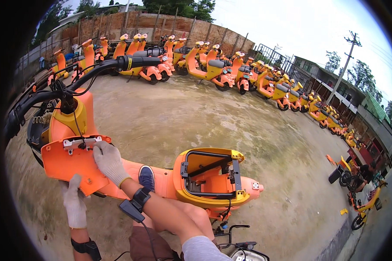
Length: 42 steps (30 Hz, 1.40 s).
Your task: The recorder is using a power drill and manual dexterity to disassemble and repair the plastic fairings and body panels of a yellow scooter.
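An orange scooter with yellow parts stands in front of me, its black handlebar point(96, 67) at the upper left. Below the bars is a loose-looking orange plastic panel point(67, 163), tilted, its inner side with a silver metal bracket point(80, 143) along the top edge. My left hand point(75, 203), in a white work glove, is closed at the panel's lower edge; some fingers are hidden behind it. My gloved right hand point(111, 162) grips the panel's upper right side beside the bracket, fingers bent. A thin black cable point(77, 122) hangs down to the bracket.
The scooter's seat compartment point(209, 172) gapes at the middle, with a removed seat-like part point(248, 254) below. My blue shoe point(147, 177) rests on the footboard. Rows of parked scooters point(213, 65) line the wall. At right a person point(366, 172) works by another scooter point(370, 202).
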Tool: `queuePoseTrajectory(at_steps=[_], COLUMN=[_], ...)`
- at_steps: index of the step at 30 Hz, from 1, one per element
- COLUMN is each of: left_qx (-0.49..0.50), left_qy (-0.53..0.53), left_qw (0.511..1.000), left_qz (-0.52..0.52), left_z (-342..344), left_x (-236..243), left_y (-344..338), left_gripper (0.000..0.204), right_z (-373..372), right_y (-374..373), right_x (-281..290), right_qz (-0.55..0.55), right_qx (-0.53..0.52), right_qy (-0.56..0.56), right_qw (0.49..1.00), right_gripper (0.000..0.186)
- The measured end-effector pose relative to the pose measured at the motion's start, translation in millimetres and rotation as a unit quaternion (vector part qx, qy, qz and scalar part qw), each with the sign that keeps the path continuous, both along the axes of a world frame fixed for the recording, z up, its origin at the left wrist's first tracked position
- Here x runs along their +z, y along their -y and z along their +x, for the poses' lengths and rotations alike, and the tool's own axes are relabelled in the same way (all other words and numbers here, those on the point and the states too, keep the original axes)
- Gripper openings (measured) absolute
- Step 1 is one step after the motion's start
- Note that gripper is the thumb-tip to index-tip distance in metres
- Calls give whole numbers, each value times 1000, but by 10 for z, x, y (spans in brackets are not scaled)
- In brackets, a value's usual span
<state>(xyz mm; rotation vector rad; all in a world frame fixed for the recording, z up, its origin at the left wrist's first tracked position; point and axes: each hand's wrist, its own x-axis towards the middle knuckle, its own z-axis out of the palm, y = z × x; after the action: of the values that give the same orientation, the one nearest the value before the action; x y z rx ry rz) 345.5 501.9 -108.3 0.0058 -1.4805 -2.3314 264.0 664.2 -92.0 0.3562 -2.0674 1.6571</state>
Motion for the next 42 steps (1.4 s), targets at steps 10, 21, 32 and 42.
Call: queuePoseTrajectory(at_steps=[10,21,32,42], left_qx=[-11,-36,-11,17], left_qy=[-17,4,-24,1], left_qw=[1000,999,999,997], left_qz=[-14,-32,-26,-77], left_z=[-12,-24,57,195], left_x=[-17,-82,3,244], left_y=[28,156,47,-243], left_gripper=[78,69,68,63], right_z=[114,93,87,269], right_y=[-21,13,15,-278], right_x=[-15,29,121,223], right_qz=[16,48,38,-32], right_qx=[-39,-22,7,17], right_qy=[-19,-15,-42,74], right_qw=[999,998,998,997], right_gripper=[24,23,22,29])
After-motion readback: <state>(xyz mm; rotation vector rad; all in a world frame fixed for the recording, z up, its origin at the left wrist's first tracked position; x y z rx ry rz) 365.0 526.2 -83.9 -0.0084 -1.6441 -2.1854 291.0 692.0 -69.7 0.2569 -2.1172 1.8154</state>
